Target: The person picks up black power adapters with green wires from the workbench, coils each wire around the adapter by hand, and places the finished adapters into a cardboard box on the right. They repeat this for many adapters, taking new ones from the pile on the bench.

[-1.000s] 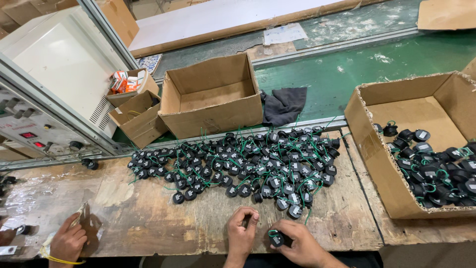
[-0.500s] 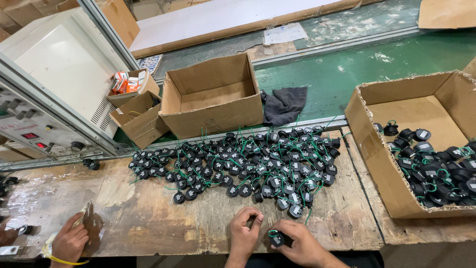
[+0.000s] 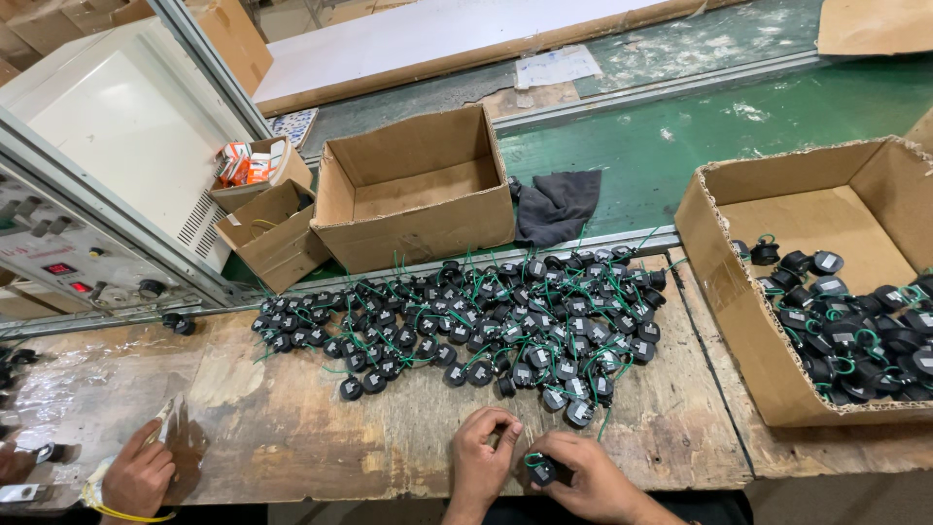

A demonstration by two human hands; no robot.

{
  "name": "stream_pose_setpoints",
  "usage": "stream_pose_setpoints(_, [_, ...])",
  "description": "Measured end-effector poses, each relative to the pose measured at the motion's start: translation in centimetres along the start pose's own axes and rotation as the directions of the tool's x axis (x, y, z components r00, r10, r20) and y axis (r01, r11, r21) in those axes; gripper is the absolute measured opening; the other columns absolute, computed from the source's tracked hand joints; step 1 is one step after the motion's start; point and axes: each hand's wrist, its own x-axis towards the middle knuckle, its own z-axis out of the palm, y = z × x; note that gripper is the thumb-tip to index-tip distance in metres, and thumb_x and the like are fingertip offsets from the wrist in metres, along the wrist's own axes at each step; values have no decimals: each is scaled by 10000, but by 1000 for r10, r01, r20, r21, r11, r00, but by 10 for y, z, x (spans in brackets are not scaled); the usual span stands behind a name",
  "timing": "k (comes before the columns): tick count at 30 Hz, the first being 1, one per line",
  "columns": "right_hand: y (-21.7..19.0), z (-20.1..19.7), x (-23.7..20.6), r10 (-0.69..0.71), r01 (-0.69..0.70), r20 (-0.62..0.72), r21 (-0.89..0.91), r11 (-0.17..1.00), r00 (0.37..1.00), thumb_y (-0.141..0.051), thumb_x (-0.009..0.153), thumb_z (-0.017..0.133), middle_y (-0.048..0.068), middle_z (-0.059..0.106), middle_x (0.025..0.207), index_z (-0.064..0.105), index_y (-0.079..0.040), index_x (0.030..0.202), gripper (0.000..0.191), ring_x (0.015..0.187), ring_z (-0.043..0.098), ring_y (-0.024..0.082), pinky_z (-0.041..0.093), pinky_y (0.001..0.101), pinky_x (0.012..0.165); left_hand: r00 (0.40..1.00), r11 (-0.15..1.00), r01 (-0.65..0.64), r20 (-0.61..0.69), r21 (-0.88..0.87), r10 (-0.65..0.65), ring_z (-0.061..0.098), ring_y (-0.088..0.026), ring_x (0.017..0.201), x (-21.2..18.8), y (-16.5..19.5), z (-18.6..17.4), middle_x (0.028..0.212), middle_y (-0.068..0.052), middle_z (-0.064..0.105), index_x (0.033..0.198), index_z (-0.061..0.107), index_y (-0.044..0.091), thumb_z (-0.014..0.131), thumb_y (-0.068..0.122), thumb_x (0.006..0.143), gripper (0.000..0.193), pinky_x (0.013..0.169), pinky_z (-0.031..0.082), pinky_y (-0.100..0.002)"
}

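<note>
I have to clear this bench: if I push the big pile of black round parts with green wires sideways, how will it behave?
The pile of black round parts would probably drag as a clump, since the green wires look tangled. Loose edge pieces may roll, being round. Each looks light and stiff.

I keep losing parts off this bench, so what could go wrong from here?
The small black part is held between the left hand and right hand right at the wooden bench's near edge; a slip could drop it to the floor. The green wires in the pile look tangled, so lifting one may drag others.
</note>
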Motion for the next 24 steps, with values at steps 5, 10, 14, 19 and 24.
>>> stream_pose_setpoints(5, [-1, 0, 0, 38, -38, 24, 14, 999, 999, 6, 755, 803, 91, 717, 914, 694, -36, 965, 240, 861, 727, 265, 570, 355, 770, 1000, 1000, 16, 18, -4, -16, 724, -247, 783, 0, -1, 0, 848, -88, 736, 829, 695, 10, 797, 87, 814, 129, 697, 571, -335])
stream_pose_setpoints(10, [-3, -1, 1, -4, 4, 23, -21, 1000, 1000, -13, 763, 812, 91, 717, 917, 698, -38, 959, 228, 873, 719, 272, 565, 363, 777, 1000, 1000, -6, 23, 29, 5, 717, -260, 804, 0, -1, 1, 849, -84, 738, 823, 698, 16, 805, 84, 803, 129, 711, 564, -345])
stream_pose_setpoints(14, [-5, -1, 1, -7, 8, 16, -47, 999, 1000, -21, 755, 821, 96, 714, 921, 699, -36, 960, 239, 877, 711, 279, 560, 367, 780, 1000, 1000, -3, 13, 30, 3, 722, -260, 809, -1, 1, 1, 853, -84, 741, 821, 695, 16, 807, 80, 795, 132, 716, 564, -343])
stream_pose_setpoints(19, [-6, -1, 1, 32, -31, 23, -34, 999, 999, -20, 763, 817, 86, 721, 915, 706, -46, 960, 228, 870, 722, 267, 569, 357, 775, 1000, 999, -8, 24, 37, 7, 720, -266, 814, 0, 2, 1, 861, -84, 740, 826, 694, 18, 801, 74, 795, 125, 717, 563, -347])
stream_pose_setpoints(24, [-6, -1, 2, 15, -14, 24, -36, 999, 1000, -12, 754, 812, 86, 722, 925, 703, -44, 964, 239, 879, 721, 268, 570, 355, 779, 999, 998, -29, 32, 53, 27, 716, -271, 824, 1, 4, 0, 857, -84, 740, 821, 694, 22, 803, 77, 795, 125, 721, 561, -353])
